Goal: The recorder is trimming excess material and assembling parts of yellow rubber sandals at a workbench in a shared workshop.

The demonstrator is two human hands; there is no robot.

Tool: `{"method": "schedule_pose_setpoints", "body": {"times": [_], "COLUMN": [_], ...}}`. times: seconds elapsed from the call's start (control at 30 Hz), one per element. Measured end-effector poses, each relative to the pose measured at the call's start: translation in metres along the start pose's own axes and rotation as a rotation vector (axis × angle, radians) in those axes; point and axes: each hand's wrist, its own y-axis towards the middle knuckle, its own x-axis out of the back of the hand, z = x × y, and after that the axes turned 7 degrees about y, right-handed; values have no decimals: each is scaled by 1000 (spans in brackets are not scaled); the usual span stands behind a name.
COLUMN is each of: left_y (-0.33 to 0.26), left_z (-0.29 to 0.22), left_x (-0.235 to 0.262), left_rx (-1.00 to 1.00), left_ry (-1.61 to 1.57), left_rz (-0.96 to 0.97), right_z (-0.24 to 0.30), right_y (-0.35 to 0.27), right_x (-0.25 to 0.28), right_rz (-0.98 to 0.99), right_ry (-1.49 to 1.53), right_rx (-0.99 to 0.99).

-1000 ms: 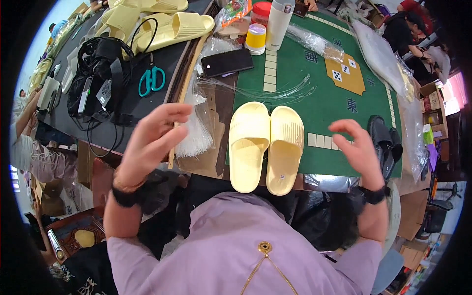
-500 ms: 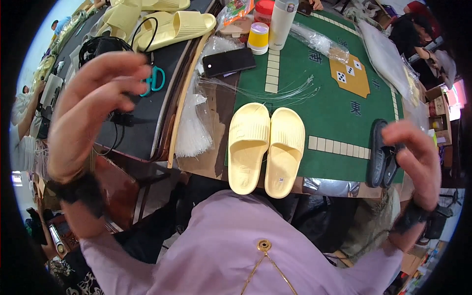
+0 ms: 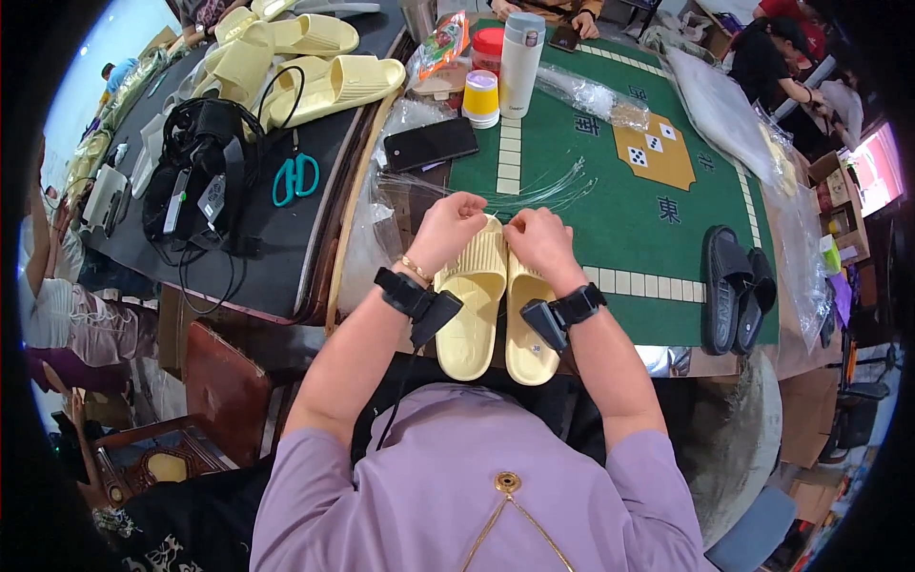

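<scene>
Two pale yellow slide slippers (image 3: pixel 472 319) stand side by side on the green mat's near edge, toes pointing away from me. My left hand (image 3: pixel 450 232) is over the left slipper's toe, its fingers curled into a pinch. Across the right slipper's toe is my right hand (image 3: pixel 541 248), also curled with fingertips together. A small gap separates the hands. Whatever they pinch, if anything, is too small or hidden to make out. Just beyond them lie thin clear plastic strands (image 3: pixel 558 186).
A black phone (image 3: pixel 431 145), yellow-and-white cups (image 3: pixel 481 98) and a white bottle (image 3: pixel 522 67) are behind. Teal scissors (image 3: pixel 295 179), black cabled gear (image 3: pixel 205 195) and more yellow slippers (image 3: pixel 334 86) occupy the left table. Dark slippers (image 3: pixel 732 286) sit right. Other people are around.
Both hands have come in from far left and far right to the toes of the yellow slippers. Their spread fingers have closed. The view has shifted slightly.
</scene>
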Motion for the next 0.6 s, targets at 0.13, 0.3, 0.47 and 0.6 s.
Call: {"method": "schedule_pose_setpoints", "body": {"times": [0.13, 0.3, 0.47, 0.6], "left_y": [7, 10, 6, 5], "left_z": [16, 21, 20, 17], "left_x": [-14, -27, -28, -24], "left_rx": [-59, -73, -85, -82], "left_ry": [183, 271, 221, 164], "left_rz": [-145, -128, -136, -68], "right_z": [2, -6, -16, -19], "right_y": [8, 12, 12, 10], "right_x": [0, -5, -17, -16], "right_rz": [9, 60, -114, -116], "right_ry": [-7, 52, 111, 307], "right_rx": [-37, -12, 106, 228]}}
